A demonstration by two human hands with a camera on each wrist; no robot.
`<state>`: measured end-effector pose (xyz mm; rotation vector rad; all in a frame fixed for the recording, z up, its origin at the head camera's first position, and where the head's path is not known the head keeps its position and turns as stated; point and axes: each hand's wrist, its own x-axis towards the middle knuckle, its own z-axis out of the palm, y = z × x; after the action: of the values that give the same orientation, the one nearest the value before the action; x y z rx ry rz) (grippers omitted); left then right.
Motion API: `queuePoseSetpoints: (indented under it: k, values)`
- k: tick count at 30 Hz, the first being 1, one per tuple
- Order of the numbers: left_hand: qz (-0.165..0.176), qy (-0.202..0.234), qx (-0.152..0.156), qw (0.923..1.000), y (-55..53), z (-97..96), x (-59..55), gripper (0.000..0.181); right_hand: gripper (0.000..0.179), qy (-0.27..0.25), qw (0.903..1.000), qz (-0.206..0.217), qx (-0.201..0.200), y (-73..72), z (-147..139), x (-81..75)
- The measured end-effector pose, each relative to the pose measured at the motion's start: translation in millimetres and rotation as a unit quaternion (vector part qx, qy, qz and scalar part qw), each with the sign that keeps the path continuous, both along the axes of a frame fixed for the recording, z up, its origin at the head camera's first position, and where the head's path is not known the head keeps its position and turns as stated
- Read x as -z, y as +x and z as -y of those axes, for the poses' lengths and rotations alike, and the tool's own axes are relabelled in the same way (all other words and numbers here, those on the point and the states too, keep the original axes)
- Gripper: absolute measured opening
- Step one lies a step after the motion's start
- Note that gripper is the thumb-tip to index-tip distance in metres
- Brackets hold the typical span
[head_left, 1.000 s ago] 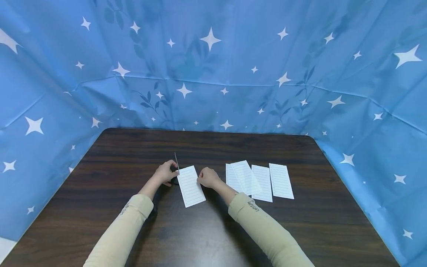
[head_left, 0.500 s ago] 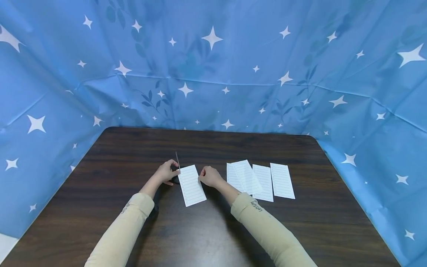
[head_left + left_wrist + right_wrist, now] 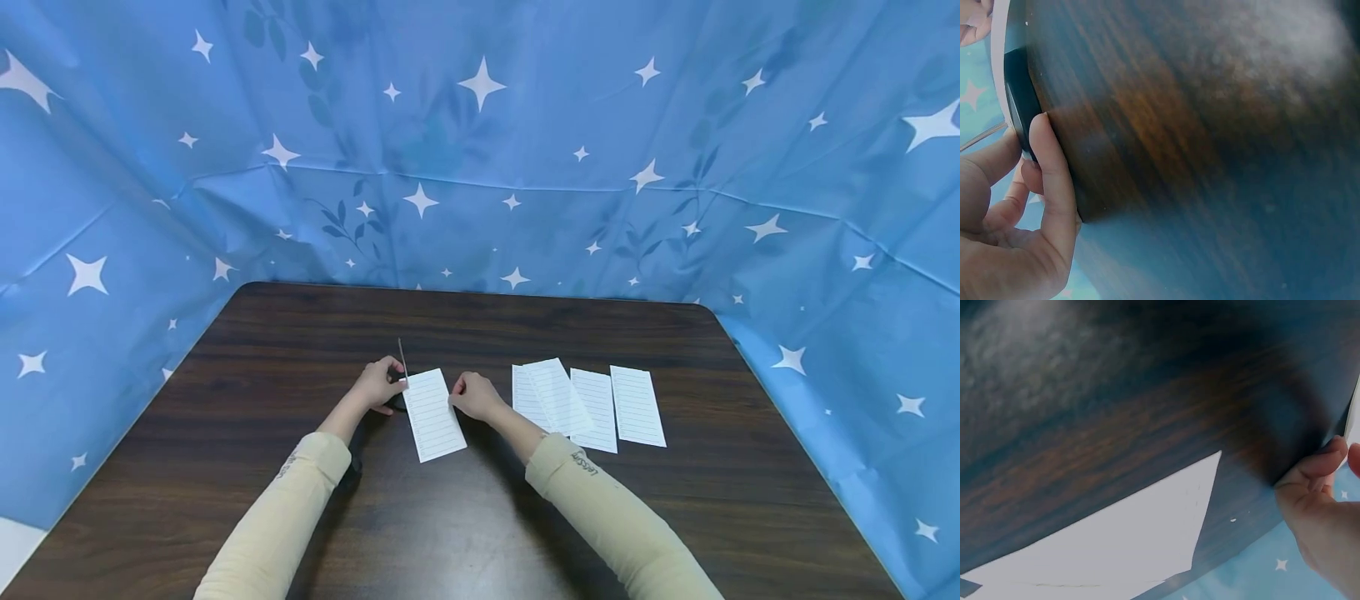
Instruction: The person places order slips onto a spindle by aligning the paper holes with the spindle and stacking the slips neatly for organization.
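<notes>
A white lined paper sheet is between the hands above the dark table. At its upper left corner my left hand grips a black object, thumb on one side and fingers on the other. A thin metal strip stands out from that grip, pointing away from me; the object's exact kind is hard to tell. My right hand pinches the sheet's right edge between thumb and curled index finger. In the left wrist view, the black object lies close along the white sheet.
Several more lined sheets lie to the right on the table: an overlapping pair, a middle one and an outer one. A blue curtain with white stars hangs behind the dark wooden table.
The head view drifts slightly, shifting everything a little to the right. Both hands keep their hold, with the sheet and the black object in nearly the same place.
</notes>
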<state>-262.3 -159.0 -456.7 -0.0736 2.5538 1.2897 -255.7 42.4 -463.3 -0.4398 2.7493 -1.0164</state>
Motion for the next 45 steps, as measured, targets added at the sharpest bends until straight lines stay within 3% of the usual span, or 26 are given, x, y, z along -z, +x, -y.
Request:
queuePoseSetpoints:
  k: [4,12,23,36,45]
  values:
    - [-0.001,0.002,0.0,1.0,0.3,-3.2,-0.4,0.026,0.008,-0.011,0.9999,-0.004,-0.008,3.4,-5.3,-1.9]
    - [0.001,0.001,-0.005,1.0,5.4,-3.4,1.0,0.026,0.01,-0.067,0.9969,0.033,-0.027,17.0,-14.1,-4.6]
    - [-0.007,0.001,-0.004,1.0,4.5,-1.4,2.1,0.026,0.007,-0.049,0.9971,-0.033,-0.049,26.3,-26.6,-15.0]
    - [-0.002,0.003,-0.016,0.9999,3.6,-1.6,5.3,0.027,0.006,-0.03,0.9976,-0.038,-0.049,25.8,-44.7,-23.2]
    - [-0.004,0.005,-0.016,0.9999,2.7,1.1,3.1,0.027,0.007,-0.012,0.9992,-0.032,-0.022,22.1,-56.0,-23.9]
